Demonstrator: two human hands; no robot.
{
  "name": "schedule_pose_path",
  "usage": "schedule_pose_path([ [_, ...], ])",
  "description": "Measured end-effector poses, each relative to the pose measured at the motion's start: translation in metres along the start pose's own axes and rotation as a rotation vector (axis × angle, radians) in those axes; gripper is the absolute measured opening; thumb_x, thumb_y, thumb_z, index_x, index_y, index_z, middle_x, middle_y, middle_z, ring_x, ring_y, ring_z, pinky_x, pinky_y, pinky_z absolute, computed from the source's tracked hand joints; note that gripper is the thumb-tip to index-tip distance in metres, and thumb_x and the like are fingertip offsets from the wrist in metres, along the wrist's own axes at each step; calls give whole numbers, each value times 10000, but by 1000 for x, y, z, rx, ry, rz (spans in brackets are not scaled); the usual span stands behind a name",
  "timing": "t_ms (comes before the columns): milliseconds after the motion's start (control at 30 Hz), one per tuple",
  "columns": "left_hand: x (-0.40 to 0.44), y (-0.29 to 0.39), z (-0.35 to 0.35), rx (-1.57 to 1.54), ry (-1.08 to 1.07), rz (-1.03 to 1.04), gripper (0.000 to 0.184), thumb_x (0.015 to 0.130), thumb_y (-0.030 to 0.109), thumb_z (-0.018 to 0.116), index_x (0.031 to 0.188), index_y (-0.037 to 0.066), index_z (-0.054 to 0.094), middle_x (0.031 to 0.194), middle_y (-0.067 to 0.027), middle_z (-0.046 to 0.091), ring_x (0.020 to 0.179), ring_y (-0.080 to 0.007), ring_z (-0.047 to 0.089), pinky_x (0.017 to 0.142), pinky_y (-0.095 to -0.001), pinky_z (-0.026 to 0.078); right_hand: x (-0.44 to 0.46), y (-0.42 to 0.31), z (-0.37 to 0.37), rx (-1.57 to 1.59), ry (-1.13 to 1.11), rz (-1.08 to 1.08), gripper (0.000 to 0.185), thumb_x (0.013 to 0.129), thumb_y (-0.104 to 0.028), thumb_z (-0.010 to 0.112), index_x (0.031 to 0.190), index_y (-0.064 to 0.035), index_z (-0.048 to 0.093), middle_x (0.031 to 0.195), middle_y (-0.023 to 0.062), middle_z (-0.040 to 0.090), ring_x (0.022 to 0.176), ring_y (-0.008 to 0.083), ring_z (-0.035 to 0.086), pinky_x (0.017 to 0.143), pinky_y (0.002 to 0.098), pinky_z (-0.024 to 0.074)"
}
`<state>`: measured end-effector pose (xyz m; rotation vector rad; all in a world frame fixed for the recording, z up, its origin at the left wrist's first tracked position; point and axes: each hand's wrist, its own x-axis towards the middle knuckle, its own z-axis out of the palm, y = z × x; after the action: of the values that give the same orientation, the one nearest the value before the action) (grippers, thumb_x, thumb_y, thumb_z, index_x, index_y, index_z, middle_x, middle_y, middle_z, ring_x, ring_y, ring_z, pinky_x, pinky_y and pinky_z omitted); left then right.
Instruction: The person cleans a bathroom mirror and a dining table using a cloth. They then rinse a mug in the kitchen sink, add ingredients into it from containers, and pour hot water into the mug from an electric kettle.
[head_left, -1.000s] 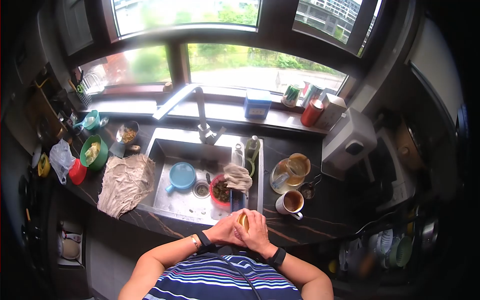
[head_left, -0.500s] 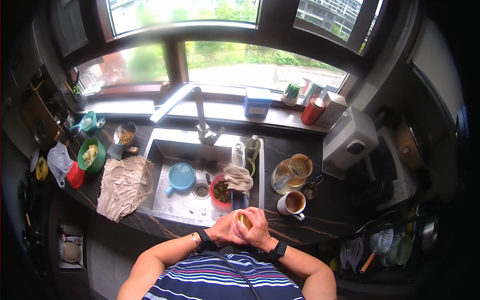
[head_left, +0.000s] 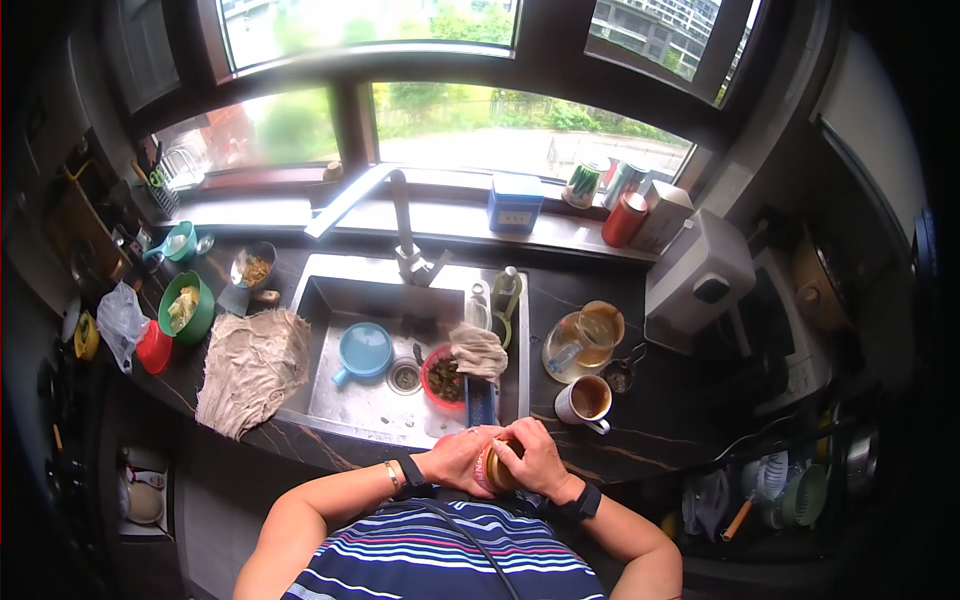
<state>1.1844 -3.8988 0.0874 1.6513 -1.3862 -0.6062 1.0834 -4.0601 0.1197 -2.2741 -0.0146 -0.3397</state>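
A jar with a pink and white label and a gold-coloured lid sits between my hands, close to my striped shirt at the sink's front edge. My left hand is closed around the jar's body. From the right, my right hand grips the lid, its fingers curled over the top. Whether the lid is loose on the jar cannot be made out. Just beyond my hands is the sink, with a red bowl of dark pieces and a blue pan-shaped vessel in it.
A beige cloth lies left of the sink, near a green bowl. To the right stand a mug of brown liquid, a glass pitcher and a white appliance. The faucet arches over the basin.
My right hand has moved right, and the jar has shifted slightly right and turned, showing more of its label and lid. My left hand stays around it.
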Motion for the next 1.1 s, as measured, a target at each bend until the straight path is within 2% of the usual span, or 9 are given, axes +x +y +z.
schedule_pose_path([
  [67,0,0,-1,34,63,121,942,545,352,867,1292,24,396,1207,-166,524,1121,-323,528,952,-387,431,-4,-2,-3,-22,-10,-50,227,821,-219,658,879,-15,576,860,130,552,844,311,529,770,389,429],
  [267,1,7,0,-42,-9,78,871,571,326,836,1266,22,409,1175,-185,517,1114,-353,507,963,-408,403,-20,-14,-1,-32,17,-78,403,773,-317,708,986,-11,557,927,163,526,878,335,507,802,422,411],
  [400,0,-3,15,47,46,79,882,556,346,818,1265,18,407,1175,-189,515,1113,-358,505,960,-419,402,-21,-7,16,-172,-58,34,511,808,-377,664,1094,3,477,1006,176,460,982,344,437,877,439,353],
  [533,2,-11,18,108,179,-95,946,541,359,816,1299,0,378,1219,-218,495,1147,-378,485,967,-445,389,-19,3,39,-113,121,183,408,889,-338,580,1097,0,484,1119,195,452,1083,337,428,951,425,342],
  [633,2,-11,23,211,214,-130,965,549,380,811,1298,-33,364,1235,-249,484,1152,-398,479,963,-461,386,-15,16,51,-18,181,300,499,895,-369,550,1246,-26,458,1220,217,439,1148,367,415,1009,433,321],
  [733,4,-5,24,304,234,-191,965,552,386,810,1293,-41,364,1220,-261,491,1128,-416,492,944,-467,401,-12,19,55,73,189,534,496,894,-387,547,1247,-44,479,1211,212,464,1147,360,423,1003,432,328],
  [867,9,-12,25,319,259,-196,944,558,387,810,1268,-57,374,1178,-260,510,1092,-407,516,913,-463,425,0,25,56,90,231,636,436,841,-419,611,1146,-107,592,1083,176,568,1068,335,500,955,410,376],
  [1033,12,-13,12,194,238,-289,938,570,409,816,1262,-47,375,1184,-240,498,1120,-391,496,935,-445,424,15,35,60,119,294,584,332,790,-350,662,1019,-110,660,1002,142,611,994,304,550,909,397,416],
  [1100,14,-18,11,222,250,-203,947,564,418,823,1258,-45,375,1147,-235,518,1081,-395,521,905,-446,448,17,38,58,131,303,552,300,780,-320,669,987,-103,672,990,133,618,978,296,559,898,391,426],
])
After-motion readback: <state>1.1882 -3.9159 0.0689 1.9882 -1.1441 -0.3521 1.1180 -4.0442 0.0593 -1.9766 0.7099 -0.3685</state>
